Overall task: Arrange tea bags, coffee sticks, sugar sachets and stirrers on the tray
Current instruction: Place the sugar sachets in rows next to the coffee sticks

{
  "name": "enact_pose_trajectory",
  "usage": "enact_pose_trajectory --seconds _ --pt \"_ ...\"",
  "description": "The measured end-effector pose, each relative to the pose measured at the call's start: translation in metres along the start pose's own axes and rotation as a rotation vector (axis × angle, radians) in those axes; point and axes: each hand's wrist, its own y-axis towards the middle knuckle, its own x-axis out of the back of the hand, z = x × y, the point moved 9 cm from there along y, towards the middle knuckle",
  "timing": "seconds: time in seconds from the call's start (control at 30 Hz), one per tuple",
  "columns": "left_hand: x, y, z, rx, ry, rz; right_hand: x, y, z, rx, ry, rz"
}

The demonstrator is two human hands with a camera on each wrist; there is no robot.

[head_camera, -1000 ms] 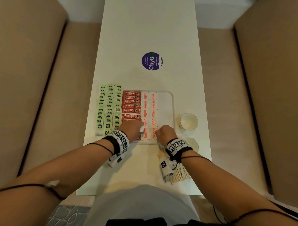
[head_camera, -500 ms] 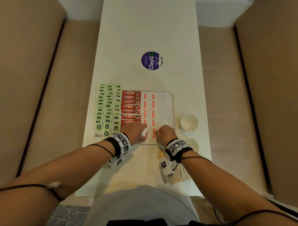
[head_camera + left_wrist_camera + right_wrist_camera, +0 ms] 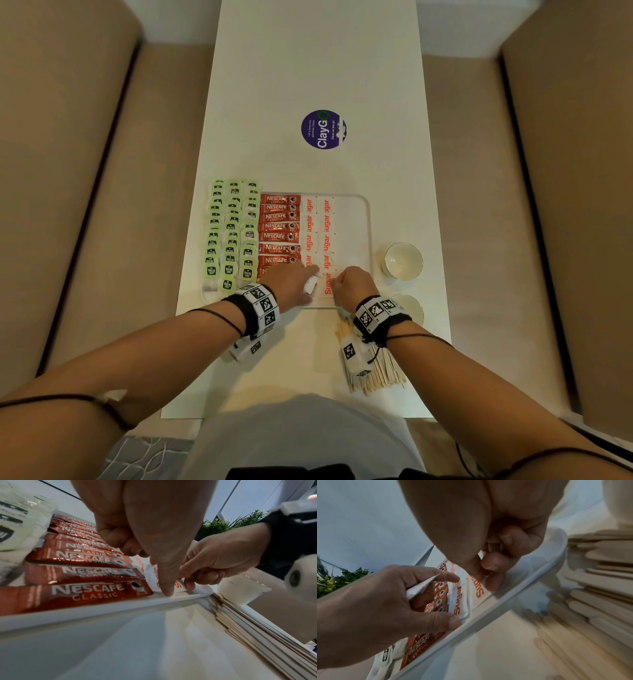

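Both hands are working at the near edge of the white tray (image 3: 367, 219), close together but not touching. The left hand (image 3: 291, 286) is gripping a spare sugar sachet (image 3: 421, 586) in its curled fingers while its thumb is pressing down by the near-left sachet (image 3: 459, 602), just beside the coffee sticks (image 3: 279, 228). The right hand (image 3: 352, 284) is pinching the near-right sachet (image 3: 327, 284) at its right edge. That sachet is lying with its long axis running near to far, in line with the sugar column beyond it, so the right hand is judged nearer for squaring it. The stirrers (image 3: 380, 371) are lying off the tray, near right, under the right wrist. The tea bags (image 3: 233, 233) are sitting at the tray's left side.
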Motion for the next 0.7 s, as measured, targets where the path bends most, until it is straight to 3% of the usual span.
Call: enact_pose_trajectory --seconds 0.7 --pt "-0.0022 0.0002 0.0079 0.064 -0.002 -0.025 0.0063 -0.0080 0.0080 -0.001 -0.004 -0.009"
